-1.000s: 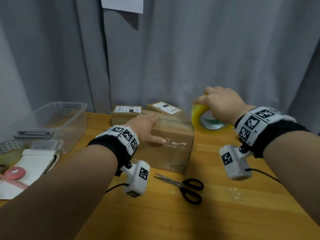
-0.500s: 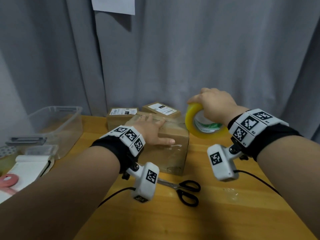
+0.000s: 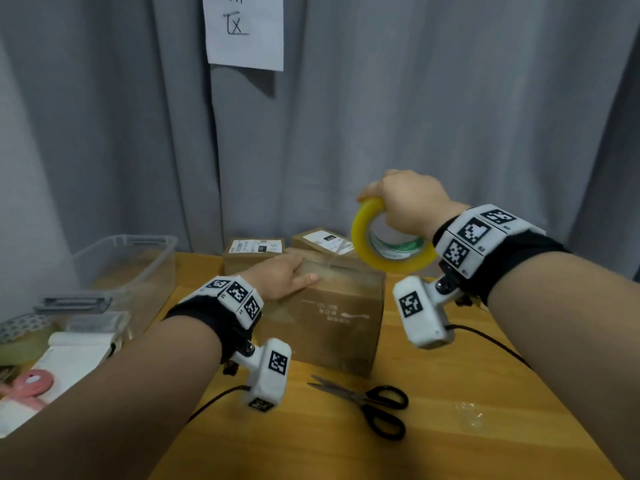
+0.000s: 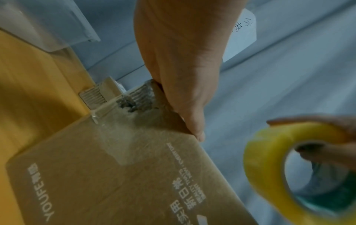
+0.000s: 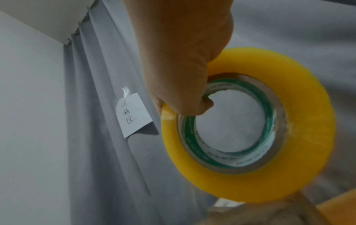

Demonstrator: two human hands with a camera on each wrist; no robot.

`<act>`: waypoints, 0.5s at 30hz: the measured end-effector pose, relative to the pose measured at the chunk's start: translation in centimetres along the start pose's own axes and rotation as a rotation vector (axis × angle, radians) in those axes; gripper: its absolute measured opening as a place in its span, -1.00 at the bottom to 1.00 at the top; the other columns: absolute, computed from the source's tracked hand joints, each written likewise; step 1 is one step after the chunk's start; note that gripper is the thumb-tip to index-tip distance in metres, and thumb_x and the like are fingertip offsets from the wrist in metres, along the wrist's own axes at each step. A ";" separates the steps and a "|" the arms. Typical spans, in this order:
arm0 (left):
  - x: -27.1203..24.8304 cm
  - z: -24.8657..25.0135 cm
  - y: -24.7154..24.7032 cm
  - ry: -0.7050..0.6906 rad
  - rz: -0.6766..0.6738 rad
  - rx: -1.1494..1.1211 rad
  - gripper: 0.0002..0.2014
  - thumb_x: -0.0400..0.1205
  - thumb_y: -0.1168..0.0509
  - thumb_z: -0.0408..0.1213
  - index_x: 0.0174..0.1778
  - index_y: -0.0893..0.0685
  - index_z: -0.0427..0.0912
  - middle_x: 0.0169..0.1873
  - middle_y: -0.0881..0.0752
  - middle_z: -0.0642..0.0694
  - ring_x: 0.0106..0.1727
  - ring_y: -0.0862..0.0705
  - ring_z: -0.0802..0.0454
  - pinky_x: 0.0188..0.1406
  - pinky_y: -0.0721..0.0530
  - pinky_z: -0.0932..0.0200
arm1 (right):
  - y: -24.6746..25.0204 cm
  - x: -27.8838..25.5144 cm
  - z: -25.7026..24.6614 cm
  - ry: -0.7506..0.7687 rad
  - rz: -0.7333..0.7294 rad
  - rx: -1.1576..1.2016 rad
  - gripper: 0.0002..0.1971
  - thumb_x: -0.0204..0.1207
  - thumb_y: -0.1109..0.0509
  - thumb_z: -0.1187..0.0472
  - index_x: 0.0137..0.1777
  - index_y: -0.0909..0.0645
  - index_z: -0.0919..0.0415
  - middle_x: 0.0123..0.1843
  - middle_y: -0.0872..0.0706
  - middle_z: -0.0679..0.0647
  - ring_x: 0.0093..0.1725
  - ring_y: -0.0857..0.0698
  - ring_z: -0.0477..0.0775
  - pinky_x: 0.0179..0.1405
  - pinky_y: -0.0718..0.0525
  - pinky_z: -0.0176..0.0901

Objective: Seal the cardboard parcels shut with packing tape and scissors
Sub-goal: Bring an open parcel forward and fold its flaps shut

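Black-handled scissors [image 3: 367,403] lie nearest on the wooden table [image 3: 450,455], then the left hand [image 3: 282,280] pressing flat on the smooth brown parcel [image 3: 325,320], fingertips hidden, and the right hand [image 3: 408,202] curled around the glossy yellow tape roll [image 3: 391,247] above its far corner.

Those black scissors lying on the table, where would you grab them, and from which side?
Probably by the two black handle loops, coming from above on the right-hand side. The scissors lie flat and closed on the wooden table, loops toward the right, blades pointing left toward the front box. The right hand holds the tape roll, so it must free up first.
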State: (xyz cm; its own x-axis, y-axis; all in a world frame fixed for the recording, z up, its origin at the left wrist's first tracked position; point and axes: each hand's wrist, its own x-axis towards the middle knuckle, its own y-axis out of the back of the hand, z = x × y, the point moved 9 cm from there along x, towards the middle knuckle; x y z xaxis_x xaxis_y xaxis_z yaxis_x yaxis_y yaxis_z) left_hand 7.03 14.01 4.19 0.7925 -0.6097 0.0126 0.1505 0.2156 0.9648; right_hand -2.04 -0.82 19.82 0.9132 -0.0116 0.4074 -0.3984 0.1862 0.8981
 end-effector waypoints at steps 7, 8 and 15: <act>-0.5 -0.3 -0.1 0.095 -0.040 -0.093 -0.09 0.63 -0.15 0.20 0.67 0.19 -0.22 0.63 -0.21 -0.20 0.58 -0.32 -0.09 0.55 -0.28 0.09 | 3.3 2.2 -0.8 -0.005 0.193 0.080 -0.39 0.52 -0.18 0.39 0.45 -0.48 -0.24 0.20 -0.52 0.15 0.29 -0.51 0.29 0.00 -0.43 0.04; -0.5 -0.5 -0.3 0.087 -0.032 -0.123 -0.07 0.62 -0.16 0.23 0.67 0.18 -0.21 0.64 -0.19 -0.19 0.59 -0.29 -0.08 0.57 -0.26 0.06 | 2.9 2.0 -0.4 -0.013 0.200 0.092 -0.40 0.52 -0.19 0.39 0.46 -0.48 -0.23 0.19 -0.51 0.16 0.27 -0.51 0.29 0.03 -0.45 0.06; -0.7 0.2 -0.9 0.057 -0.024 0.062 -0.24 0.70 0.10 0.22 0.67 0.22 -0.14 0.67 0.17 -0.11 0.68 0.08 -0.05 0.66 0.00 -0.05 | -1.4 -0.7 2.7 0.033 0.092 -0.110 -0.37 0.51 -0.22 0.39 0.49 -0.45 -0.21 0.16 -0.51 0.15 0.19 -0.51 0.27 0.07 -0.41 0.07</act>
State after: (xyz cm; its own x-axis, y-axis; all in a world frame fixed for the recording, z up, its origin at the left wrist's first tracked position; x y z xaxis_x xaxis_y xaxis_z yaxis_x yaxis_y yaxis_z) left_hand 6.20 14.08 3.41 0.8218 -0.5693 -0.0237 0.1340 0.1527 0.9791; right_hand -2.35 -3.76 18.72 0.8765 0.0424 0.4795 -0.4700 0.2911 0.8333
